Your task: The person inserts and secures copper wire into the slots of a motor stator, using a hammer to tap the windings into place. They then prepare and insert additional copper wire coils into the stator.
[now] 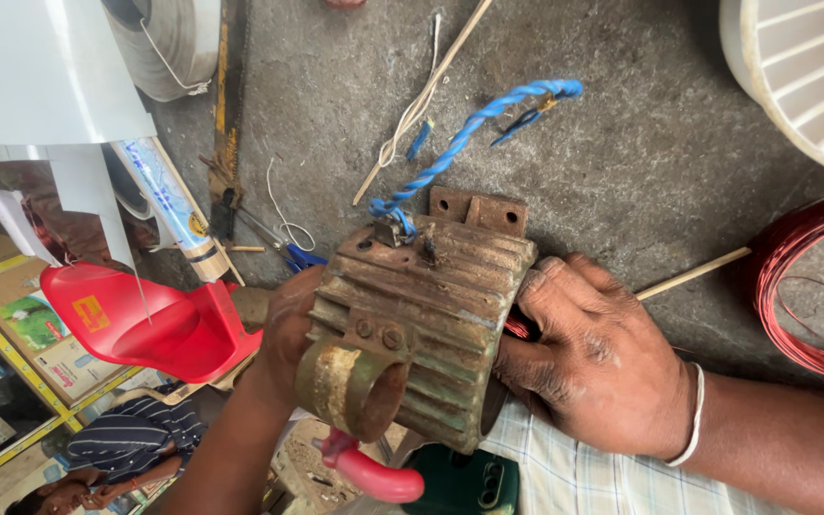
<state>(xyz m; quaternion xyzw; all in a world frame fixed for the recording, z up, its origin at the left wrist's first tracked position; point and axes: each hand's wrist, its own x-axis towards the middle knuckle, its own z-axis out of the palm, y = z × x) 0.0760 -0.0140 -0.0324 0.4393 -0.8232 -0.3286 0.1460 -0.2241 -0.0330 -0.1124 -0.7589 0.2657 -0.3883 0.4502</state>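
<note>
A rusty, ribbed metal motor housing [422, 315] sits between my two hands, held above my lap. My left hand [283, 334] grips its left side near a rusted round port. My right hand [593, 353] clasps its right end, fingers curled over the rim. Twisted blue wires [474, 133] run from the top of the housing out across the concrete floor. A bit of red copper winding shows at the right end by my fingers.
A coil of red copper wire [803, 286] lies at the right. A white plastic fan cage [803, 76] sits top right. Thin wooden sticks [422, 100], blue-handled scissors [283, 248], a red plastic stool [145, 319] and red-handled pliers [374, 472] lie around. Another person sits bottom left.
</note>
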